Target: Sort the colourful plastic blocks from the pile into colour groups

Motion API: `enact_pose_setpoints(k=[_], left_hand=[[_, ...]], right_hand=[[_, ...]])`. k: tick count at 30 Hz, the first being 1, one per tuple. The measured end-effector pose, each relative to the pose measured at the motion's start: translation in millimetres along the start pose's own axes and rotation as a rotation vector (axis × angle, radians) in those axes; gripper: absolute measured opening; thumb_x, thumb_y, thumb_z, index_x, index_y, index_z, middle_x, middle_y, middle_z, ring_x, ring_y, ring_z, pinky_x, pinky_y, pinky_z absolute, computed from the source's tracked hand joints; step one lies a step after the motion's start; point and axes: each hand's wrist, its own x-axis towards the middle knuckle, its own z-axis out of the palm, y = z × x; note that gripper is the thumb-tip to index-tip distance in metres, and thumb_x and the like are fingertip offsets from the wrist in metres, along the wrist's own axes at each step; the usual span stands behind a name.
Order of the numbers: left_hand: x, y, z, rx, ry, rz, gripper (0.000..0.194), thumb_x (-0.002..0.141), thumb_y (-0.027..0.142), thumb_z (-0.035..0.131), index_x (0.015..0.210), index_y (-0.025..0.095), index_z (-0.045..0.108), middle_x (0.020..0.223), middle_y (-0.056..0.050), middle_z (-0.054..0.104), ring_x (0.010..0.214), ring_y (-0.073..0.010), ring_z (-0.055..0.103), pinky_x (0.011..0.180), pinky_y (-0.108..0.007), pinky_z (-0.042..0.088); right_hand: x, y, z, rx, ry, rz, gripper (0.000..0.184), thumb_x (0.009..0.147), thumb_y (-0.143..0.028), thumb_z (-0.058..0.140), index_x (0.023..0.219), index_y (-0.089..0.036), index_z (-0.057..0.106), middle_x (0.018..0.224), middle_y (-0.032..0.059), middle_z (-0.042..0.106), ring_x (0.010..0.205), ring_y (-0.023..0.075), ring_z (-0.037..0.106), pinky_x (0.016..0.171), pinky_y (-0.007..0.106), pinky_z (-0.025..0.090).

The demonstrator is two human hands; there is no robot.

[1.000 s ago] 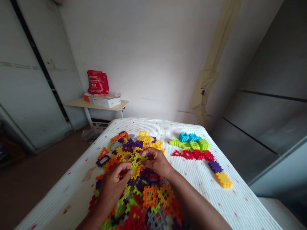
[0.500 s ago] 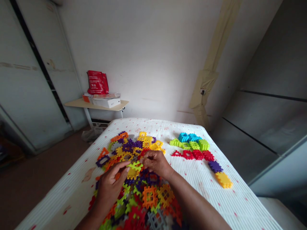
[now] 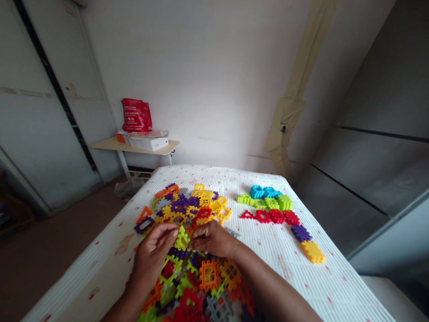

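A heap of interlocking plastic tiles [image 3: 197, 232] in yellow, purple, orange, red, green and grey lies on the white ribbed mat [image 3: 268, 250]. Above the heap's middle, my left hand [image 3: 152, 255] and my right hand [image 3: 211, 239] both pinch a lime-green tile [image 3: 182, 238], with a yellow piece pressed against it. Fingers of both hands are closed on these pieces. The hands almost touch each other.
Sorted tiles lie to the right: a blue group [image 3: 264, 192], a green group [image 3: 268, 202], a red row [image 3: 273, 217], one purple tile [image 3: 300, 233] and one yellow tile [image 3: 312, 252]. A small table [image 3: 134, 146] with a red bag [image 3: 136, 115] stands by the far wall.
Both hands have drawn closer to me and lower over the heap, bringing the green and yellow pieces together. The red and yellow tiles behind them are now uncovered.
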Motion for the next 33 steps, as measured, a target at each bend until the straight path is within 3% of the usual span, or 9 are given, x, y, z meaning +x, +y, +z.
enact_pose_setpoints(k=[6, 13, 16, 19, 21, 23, 28, 33], left_hand=[[-0.6, -1.8, 0.1, 0.011, -0.066, 0.008, 0.041, 0.067, 0.045, 0.066, 0.097, 0.017, 0.060, 0.091, -0.005, 0.067, 0.082, -0.0193, 0.063, 0.074, -0.027, 0.051], [0.6, -5.4, -1.2, -0.030, -0.086, -0.003, 0.042, 0.067, 0.041, 0.066, 0.101, 0.016, 0.060, 0.097, -0.008, 0.067, 0.089, -0.0204, 0.063, 0.078, -0.028, 0.050], [0.3, -1.2, -2.1, -0.013, -0.076, -0.017, 0.044, 0.068, 0.043, 0.064, 0.102, 0.016, 0.061, 0.098, -0.008, 0.068, 0.093, -0.0229, 0.063, 0.078, -0.030, 0.050], [0.4, 2.4, -2.2, 0.020, -0.069, -0.004, 0.046, 0.067, 0.045, 0.064, 0.103, 0.015, 0.062, 0.096, -0.008, 0.068, 0.090, -0.0227, 0.063, 0.075, -0.029, 0.050], [0.6, 2.9, -1.9, 0.027, -0.081, 0.005, 0.049, 0.067, 0.045, 0.065, 0.105, 0.015, 0.062, 0.090, -0.007, 0.067, 0.083, -0.0202, 0.063, 0.072, -0.028, 0.050], [0.8, 1.7, -1.6, 0.023, -0.105, 0.002, 0.051, 0.068, 0.044, 0.064, 0.109, 0.016, 0.059, 0.084, -0.004, 0.066, 0.076, -0.0174, 0.062, 0.068, -0.026, 0.049], [1.9, -2.1, -1.5, 0.047, -0.167, -0.002, 0.054, 0.070, 0.043, 0.064, 0.117, 0.017, 0.055, 0.083, -0.002, 0.066, 0.074, -0.0151, 0.060, 0.064, -0.023, 0.046], [2.2, -2.4, -2.8, 0.039, -0.193, -0.022, 0.055, 0.071, 0.042, 0.063, 0.119, 0.018, 0.052, 0.084, -0.003, 0.065, 0.076, -0.0160, 0.061, 0.068, -0.025, 0.047]], right_hand=[[2.9, -2.4, 2.5, 0.234, 0.116, 0.117, 0.041, 0.060, -0.056, 0.073, 0.066, -0.018, 0.060, 0.056, -0.0043, 0.054, 0.044, 0.0071, 0.048, 0.043, 0.019, 0.039], [1.8, -1.8, 11.2, 0.165, 0.069, 0.090, 0.036, 0.070, -0.050, 0.067, 0.062, -0.017, 0.056, 0.056, -0.0044, 0.052, 0.045, 0.0074, 0.051, 0.043, 0.017, 0.038], [-0.2, -1.5, 5.8, -0.036, 0.068, -0.012, 0.023, 0.076, -0.039, 0.064, 0.069, -0.017, 0.061, 0.060, -0.0042, 0.054, 0.049, 0.0073, 0.051, 0.047, 0.017, 0.039], [-2.8, -7.3, -4.6, -0.349, 0.217, -0.198, 0.006, 0.079, -0.022, 0.061, 0.077, -0.018, 0.065, 0.073, -0.0012, 0.061, 0.066, 0.0098, 0.056, 0.062, 0.020, 0.044], [-4.4, -12.6, -9.6, -0.535, 0.261, -0.318, 0.010, 0.081, -0.016, 0.057, 0.086, -0.019, 0.065, 0.088, 0.0025, 0.064, 0.081, 0.0120, 0.058, 0.073, 0.022, 0.045], [-5.7, -16.9, -10.5, -0.699, 0.215, -0.399, 0.018, 0.083, -0.015, 0.053, 0.096, -0.019, 0.063, 0.100, 0.0052, 0.062, 0.092, 0.0133, 0.058, 0.079, 0.023, 0.045], [-5.6, -20.0, 0.5, -1.042, 0.106, -0.403, 0.019, 0.088, -0.019, 0.048, 0.103, -0.018, 0.060, 0.095, 0.0061, 0.062, 0.085, 0.0152, 0.058, 0.074, 0.023, 0.046], [-4.9, -21.4, 7.1, -1.171, 0.108, -0.376, 0.023, 0.087, -0.023, 0.049, 0.108, -0.016, 0.055, 0.092, 0.0066, 0.062, 0.080, 0.0162, 0.058, 0.066, 0.024, 0.046]])
